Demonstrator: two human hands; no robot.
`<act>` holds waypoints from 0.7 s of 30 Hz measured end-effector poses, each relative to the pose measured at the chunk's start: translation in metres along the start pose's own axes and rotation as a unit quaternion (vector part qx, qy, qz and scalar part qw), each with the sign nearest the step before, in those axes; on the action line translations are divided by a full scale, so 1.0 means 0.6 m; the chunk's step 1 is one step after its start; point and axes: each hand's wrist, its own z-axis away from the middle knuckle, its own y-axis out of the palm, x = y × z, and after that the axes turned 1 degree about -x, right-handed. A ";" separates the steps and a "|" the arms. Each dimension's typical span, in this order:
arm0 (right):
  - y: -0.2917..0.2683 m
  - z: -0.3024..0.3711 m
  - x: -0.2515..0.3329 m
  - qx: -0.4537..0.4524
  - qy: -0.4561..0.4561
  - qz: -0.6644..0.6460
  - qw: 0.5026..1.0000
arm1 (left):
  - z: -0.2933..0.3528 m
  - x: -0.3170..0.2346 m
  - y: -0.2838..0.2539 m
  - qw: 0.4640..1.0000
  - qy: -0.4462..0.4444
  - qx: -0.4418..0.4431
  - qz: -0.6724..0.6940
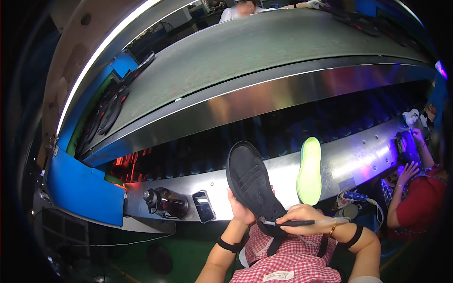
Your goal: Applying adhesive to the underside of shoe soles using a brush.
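My left hand (240,207) grips a black shoe sole (250,177) along its left edge and from beneath, and part of the hand is hidden behind it. The sole is tilted up above my lap, with ridges across its middle and small holes towards the lower end. In my right hand (304,220) is a slim pen-shaped tool (302,223) with a dark grip and a paler rear end. Its light tip meets the sole near the lower end. A lime-green shoe sole (309,172) lies on the metal ledge (339,155) to the right of the black one.
A dark bottle (165,203) and a phone (203,206) stand and lie on the ledge at left. Beyond runs a green conveyor belt (222,52), with dark soles (111,111) at its left end. A co-worker in red (420,198) works at right, near a blue plug (355,195) and cables.
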 end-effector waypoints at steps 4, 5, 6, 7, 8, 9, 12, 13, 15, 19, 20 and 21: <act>-0.048 -0.027 0.036 -0.094 0.017 -0.143 0.985 | 0.005 0.029 0.022 0.996 -0.031 0.082 -0.017; -0.058 -0.045 0.043 -0.160 0.066 -0.171 0.970 | 0.003 0.039 0.027 0.995 -0.036 0.092 0.018; -0.065 -0.059 0.051 -0.222 0.057 -0.191 0.955 | 0.004 0.049 0.030 0.991 -0.043 0.114 0.054; -0.070 -0.079 0.054 -0.258 0.035 -0.153 0.953 | -0.001 0.054 0.033 0.985 -0.053 0.161 0.031; -0.073 -0.094 0.056 -0.297 0.011 -0.102 0.949 | -0.001 0.058 0.035 0.986 -0.045 0.148 0.069; -0.064 -0.095 0.062 -0.291 0.003 -0.110 0.950 | -0.002 0.059 0.037 0.987 -0.036 0.119 0.100; -0.045 -0.085 0.064 -0.201 -0.106 -0.050 0.972 | 0.000 0.051 0.041 0.991 0.004 0.099 0.094; -0.041 -0.078 0.062 -0.155 -0.094 -0.076 0.980 | 0.003 0.045 0.042 0.991 0.010 0.089 0.101; -0.040 -0.071 0.055 -0.135 -0.048 -0.198 0.970 | 0.008 0.039 0.046 0.989 0.039 0.105 0.095; -0.040 -0.068 0.053 -0.259 -0.033 -0.135 0.956 | 0.015 0.038 0.057 0.991 -0.004 0.117 0.060; -0.041 -0.072 0.053 -0.259 -0.072 -0.119 0.956 | 0.014 0.039 0.059 0.998 0.020 0.065 -0.003; -0.040 -0.066 0.058 -0.198 -0.101 -0.098 0.970 | 0.016 0.036 0.061 0.995 0.047 -0.018 -0.084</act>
